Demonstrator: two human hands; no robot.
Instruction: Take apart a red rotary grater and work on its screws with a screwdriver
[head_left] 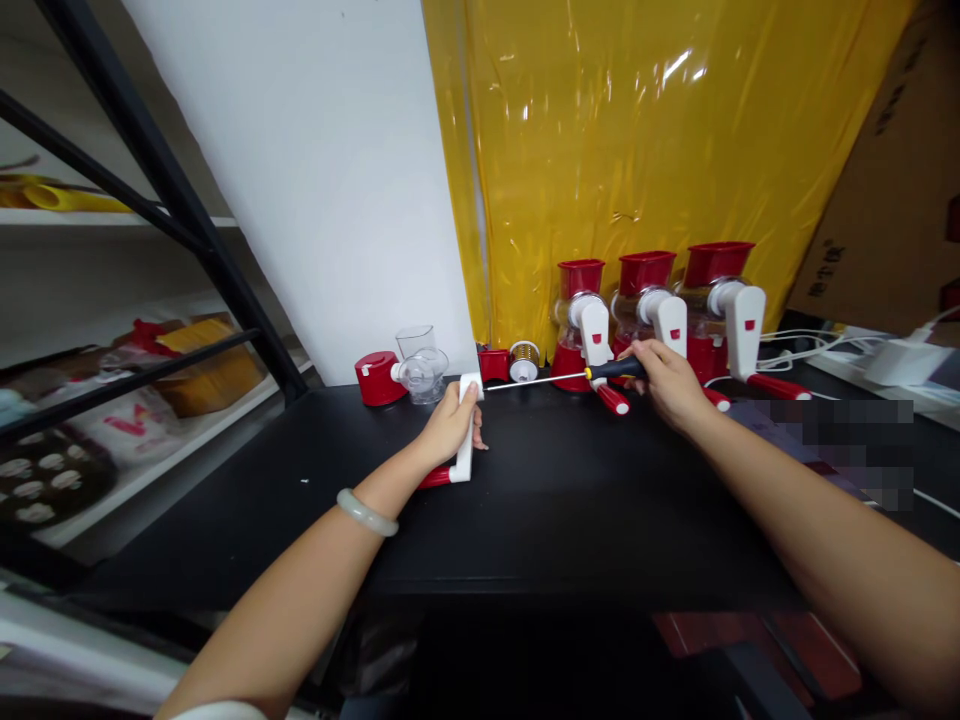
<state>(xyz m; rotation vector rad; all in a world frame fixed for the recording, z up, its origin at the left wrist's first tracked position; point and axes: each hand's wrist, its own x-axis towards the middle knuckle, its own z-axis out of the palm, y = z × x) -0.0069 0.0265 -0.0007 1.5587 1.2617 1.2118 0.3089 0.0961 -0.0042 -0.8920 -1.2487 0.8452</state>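
My left hand is closed around a white crank handle with a red grip, held above the black table. In my right hand is a screwdriver with a black and yellow handle. Its long shaft points left, and the tip meets the round hub at the crank's upper end. Whether the tip sits in a screw is too small to tell. Behind my left hand stand a red base and a clear plastic housing. A metal grater drum lies near the shaft.
Three assembled red-and-white rotary graters stand at the back right, cranks facing me. White cables and a charger lie farther right beside a cardboard box. A black metal rack with loaded shelves borders the table at left.
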